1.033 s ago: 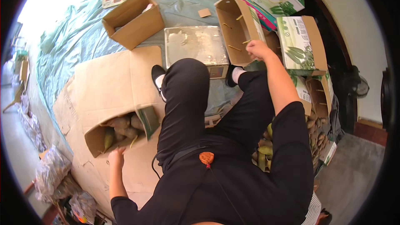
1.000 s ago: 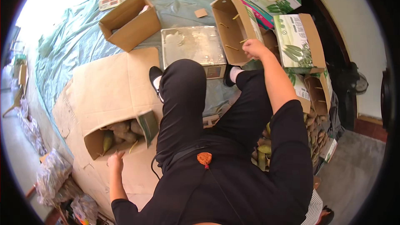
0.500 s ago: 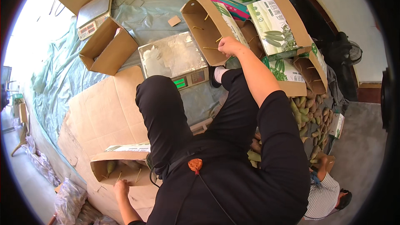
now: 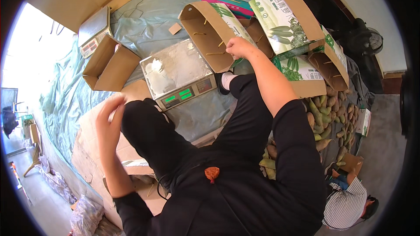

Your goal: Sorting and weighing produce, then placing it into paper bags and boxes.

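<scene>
My right hand is closed at the near rim of an open cardboard carton, which lies tipped with its mouth facing left. Yellow cord ends stick out inside that carton. My left hand is raised beside my left knee, its fingers loosely stretched and nothing visible in them. A digital weighing scale with a worn metal top and a lit green display sits on the floor in front of me, between the carton and my left knee. Partly hidden under my left forearm is another open carton.
A small open box and a second scale stand at far left. Printed green-and-white cartons are stacked at right, near a black fan. Green radishes are heaped below them. A person in a striped shirt crouches lower right.
My left hand has lifted away from the lower-left carton and swung up to beside my knee. My right hand stays at the carton rim. My left knee has shifted left, uncovering more of the scale.
</scene>
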`<state>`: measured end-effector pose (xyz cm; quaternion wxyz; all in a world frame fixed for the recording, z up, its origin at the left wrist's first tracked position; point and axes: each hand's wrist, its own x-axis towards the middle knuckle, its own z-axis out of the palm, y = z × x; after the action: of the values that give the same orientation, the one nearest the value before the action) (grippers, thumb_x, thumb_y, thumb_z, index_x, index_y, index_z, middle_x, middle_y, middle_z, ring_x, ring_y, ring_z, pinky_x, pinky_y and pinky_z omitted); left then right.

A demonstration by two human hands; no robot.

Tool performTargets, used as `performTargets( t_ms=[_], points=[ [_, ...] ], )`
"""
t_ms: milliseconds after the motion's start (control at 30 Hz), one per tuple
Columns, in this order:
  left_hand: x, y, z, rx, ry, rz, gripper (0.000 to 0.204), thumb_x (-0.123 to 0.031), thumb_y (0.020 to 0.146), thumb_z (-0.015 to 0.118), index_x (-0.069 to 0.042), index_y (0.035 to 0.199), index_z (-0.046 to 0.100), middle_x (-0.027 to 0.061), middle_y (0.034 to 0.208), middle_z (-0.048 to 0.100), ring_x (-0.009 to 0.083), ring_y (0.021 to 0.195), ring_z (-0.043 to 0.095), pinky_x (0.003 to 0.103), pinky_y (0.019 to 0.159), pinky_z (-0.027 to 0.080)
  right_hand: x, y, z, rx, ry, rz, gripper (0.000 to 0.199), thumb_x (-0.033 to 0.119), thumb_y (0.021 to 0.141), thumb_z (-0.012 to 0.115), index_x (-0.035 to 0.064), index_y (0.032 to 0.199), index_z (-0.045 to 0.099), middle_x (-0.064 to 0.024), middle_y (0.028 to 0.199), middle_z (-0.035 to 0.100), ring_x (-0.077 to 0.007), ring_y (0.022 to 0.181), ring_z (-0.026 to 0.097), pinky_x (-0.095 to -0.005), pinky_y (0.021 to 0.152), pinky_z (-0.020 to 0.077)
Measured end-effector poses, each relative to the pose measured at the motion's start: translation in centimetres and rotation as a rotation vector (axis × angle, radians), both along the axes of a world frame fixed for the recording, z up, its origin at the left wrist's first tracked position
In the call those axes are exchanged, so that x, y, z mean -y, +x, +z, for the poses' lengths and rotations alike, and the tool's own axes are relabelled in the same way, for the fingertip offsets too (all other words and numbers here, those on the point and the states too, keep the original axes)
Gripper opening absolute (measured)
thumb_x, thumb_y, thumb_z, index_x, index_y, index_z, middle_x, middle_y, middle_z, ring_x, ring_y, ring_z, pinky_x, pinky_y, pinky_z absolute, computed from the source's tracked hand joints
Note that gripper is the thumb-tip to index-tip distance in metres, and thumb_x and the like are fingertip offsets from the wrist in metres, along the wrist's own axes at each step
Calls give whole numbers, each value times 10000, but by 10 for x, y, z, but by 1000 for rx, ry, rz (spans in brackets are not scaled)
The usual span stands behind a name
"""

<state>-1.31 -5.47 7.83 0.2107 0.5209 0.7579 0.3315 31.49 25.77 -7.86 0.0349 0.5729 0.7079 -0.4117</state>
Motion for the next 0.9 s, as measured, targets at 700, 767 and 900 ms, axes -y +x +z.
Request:
performTargets(
  t_ms=[700,767,900],
  points=[
    [-109,37,-76,-223,-262,-357,267,-204,807,629,-97,1051,651,142,963,643,321,922,612,415,789,488,-12,-30,30,446,422,194,363,314,758,677,41,995,647,-177,975,666,-314,961,638,-419,831,502],
    [-106,35,-75,-224,-257,-342,264,-202,808,628,-95,1048,651,142,956,644,322,919,613,416,790,488,-4,-33,-8,476,484,107,293,247,813,595,33,1007,638,-186,985,667,-332,928,650,-420,824,507],
    [-104,27,-75,-226,-248,-335,256,-189,808,629,-90,1042,652,146,944,644,327,906,615,419,789,488,-14,-21,-50,553,534,27,236,113,861,452,16,973,636,-196,970,669,-346,913,655,-422,821,509]
  ],
)
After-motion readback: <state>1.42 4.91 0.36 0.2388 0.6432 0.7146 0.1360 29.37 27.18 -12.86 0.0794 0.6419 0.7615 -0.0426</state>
